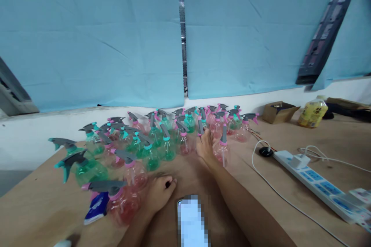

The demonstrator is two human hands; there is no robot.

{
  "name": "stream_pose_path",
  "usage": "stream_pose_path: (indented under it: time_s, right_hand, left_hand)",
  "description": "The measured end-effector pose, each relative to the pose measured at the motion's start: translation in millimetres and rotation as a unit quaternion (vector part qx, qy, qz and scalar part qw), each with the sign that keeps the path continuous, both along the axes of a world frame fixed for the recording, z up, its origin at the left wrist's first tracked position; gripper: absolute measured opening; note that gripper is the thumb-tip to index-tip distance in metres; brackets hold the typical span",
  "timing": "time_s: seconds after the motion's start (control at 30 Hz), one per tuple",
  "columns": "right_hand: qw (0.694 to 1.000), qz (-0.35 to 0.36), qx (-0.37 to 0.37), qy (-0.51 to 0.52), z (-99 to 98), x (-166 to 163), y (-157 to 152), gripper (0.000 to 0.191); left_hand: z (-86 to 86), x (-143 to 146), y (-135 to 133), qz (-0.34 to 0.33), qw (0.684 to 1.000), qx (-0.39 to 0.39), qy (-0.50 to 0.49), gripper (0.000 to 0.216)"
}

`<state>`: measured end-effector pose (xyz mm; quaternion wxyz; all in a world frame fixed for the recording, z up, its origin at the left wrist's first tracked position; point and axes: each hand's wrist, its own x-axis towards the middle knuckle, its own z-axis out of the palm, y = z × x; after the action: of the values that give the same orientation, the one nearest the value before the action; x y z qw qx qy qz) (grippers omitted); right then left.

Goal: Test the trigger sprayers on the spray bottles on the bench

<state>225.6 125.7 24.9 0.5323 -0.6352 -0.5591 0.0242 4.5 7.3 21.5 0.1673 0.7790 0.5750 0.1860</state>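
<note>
My right hand [206, 147] reaches into the front of a crowd of spray bottles. Its fingers are closed round a spray bottle with a grey head and pink collar [200, 128], whose body is mostly hidden behind the hand. Just right of it stands another pink spray bottle [222, 150]. My left hand [160, 192] rests curled on the table [185, 175]; a dark spot shows between its fingers, and I cannot make out whether it is an object. Close to its left are two pink spray bottles [124, 204], and a green spray bottle [152, 158] stands beyond it.
Below the hands lies a phone with a blurred screen [193, 220]. A blue packet [97, 207] is at the left. On the right are a power strip [315, 183] with white cables, a black round object [266, 151], a cardboard box [279, 112] and a yellow bottle [313, 112].
</note>
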Motion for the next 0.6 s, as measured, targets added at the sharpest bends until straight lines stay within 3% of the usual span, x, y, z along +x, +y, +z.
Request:
stream_pose_path:
  time_s: [0.37, 0.47, 0.6]
  right_hand:
    - [0.994, 0.033, 0.074, 0.069, -6.7, -7.2, 7.5, 0.071]
    - [0.988, 0.038, 0.127, 0.081, 11.6, -9.3, 0.7, 0.075]
    - [0.972, 0.083, 0.199, 0.091, 57.1, -12.0, -23.9, 0.065]
  left_hand:
    - [-1.8, -1.0, 1.8, -0.006, 1.0, 0.001, -0.017, 0.041]
    - [-2.0, -1.0, 1.7, -0.003, 1.0, 0.003, -0.015, 0.041]
    - [-1.5, -0.9, 1.0, -0.006, 1.0, 0.011, -0.014, 0.041]
